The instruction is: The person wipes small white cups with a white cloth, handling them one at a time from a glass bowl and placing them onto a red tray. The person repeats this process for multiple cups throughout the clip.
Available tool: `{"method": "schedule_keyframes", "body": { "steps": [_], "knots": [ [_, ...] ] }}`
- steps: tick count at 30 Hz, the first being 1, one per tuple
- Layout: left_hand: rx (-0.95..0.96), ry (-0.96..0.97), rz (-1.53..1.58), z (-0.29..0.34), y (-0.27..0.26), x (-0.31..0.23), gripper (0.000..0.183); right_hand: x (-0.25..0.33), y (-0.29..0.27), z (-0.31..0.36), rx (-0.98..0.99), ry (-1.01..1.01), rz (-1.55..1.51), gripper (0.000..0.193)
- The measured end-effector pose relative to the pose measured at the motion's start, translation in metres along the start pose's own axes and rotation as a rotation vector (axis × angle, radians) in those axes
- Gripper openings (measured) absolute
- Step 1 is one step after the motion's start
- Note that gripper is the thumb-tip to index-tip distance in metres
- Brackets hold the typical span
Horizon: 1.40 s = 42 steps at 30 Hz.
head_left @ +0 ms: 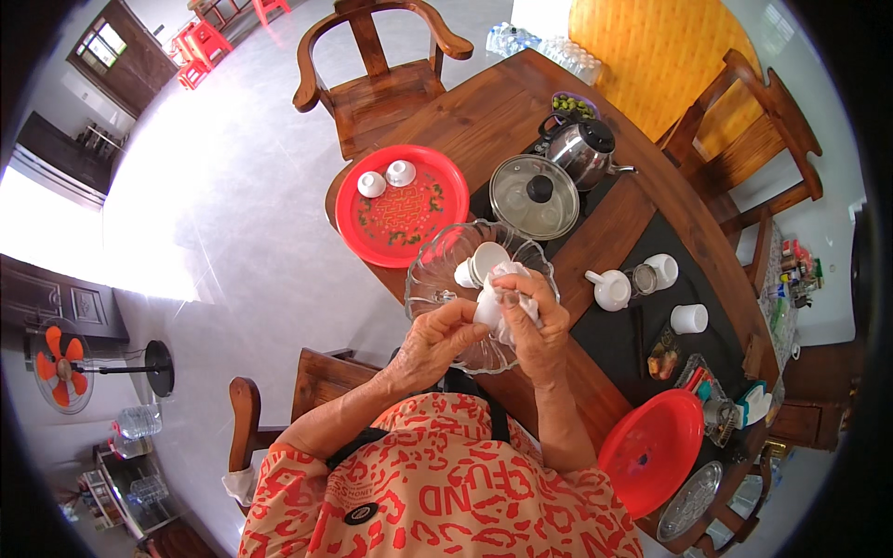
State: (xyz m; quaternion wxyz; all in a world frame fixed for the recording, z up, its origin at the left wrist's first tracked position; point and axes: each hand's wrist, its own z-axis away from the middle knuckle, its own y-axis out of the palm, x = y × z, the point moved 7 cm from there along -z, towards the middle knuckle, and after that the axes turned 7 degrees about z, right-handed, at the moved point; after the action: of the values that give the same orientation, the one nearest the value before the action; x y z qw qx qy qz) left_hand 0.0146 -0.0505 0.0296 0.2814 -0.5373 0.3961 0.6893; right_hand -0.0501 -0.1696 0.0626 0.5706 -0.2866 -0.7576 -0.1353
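Over the clear scalloped glass bowl [431,263], my left hand [435,342] is closed on the edge of a small white cup [486,307]. My right hand [539,333] presses a crumpled white tissue or cloth [517,285] against that cup, its fingers bent round it. Inside the bowl, just beyond my hands, lie more white cups [490,259]. Two small white cups [400,173] rest on a red round tray [358,237] beyond the bowl to the left.
A glass-lidded pot [521,200] and a steel kettle [581,156] stand behind the bowl. To the right are a white teapot [609,290], a white mug [689,319] and a red basin [656,446]. Wooden chairs [381,88] surround the table. An orange-bladed fan [60,367] stands left.
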Motion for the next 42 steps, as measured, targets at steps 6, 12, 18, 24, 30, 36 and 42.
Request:
{"method": "schedule_keyframes", "body": {
  "steps": [6,12,18,24,30,36,42],
  "knots": [
    [0.018,0.010,-0.010,0.000,0.003,0.000,0.014,-0.009,-0.008,0.001,0.006,0.128,-0.070,0.017],
    [0.033,0.037,-0.013,-0.003,-0.002,0.006,0.015,0.038,0.005,0.006,0.060,-0.384,0.474,0.031],
    [0.092,-0.020,0.007,0.000,0.002,-0.003,0.020,-0.009,-0.009,0.004,0.050,0.186,-0.204,0.017],
    [0.095,-0.108,0.169,-0.009,0.002,-0.006,0.021,-0.002,-0.008,-0.001,0.082,-0.048,0.005,0.020],
    [0.048,-0.070,0.233,-0.012,-0.005,-0.003,0.023,0.037,0.012,0.004,-0.028,-0.509,0.539,0.031],
    [-0.016,-0.038,0.253,-0.011,-0.001,-0.009,0.018,0.018,0.000,0.005,-0.098,-0.341,0.337,0.029],
    [-0.006,-0.022,0.223,-0.011,0.000,-0.012,0.015,0.004,-0.007,-0.006,-0.100,0.020,-0.006,0.019]
  ]
}}
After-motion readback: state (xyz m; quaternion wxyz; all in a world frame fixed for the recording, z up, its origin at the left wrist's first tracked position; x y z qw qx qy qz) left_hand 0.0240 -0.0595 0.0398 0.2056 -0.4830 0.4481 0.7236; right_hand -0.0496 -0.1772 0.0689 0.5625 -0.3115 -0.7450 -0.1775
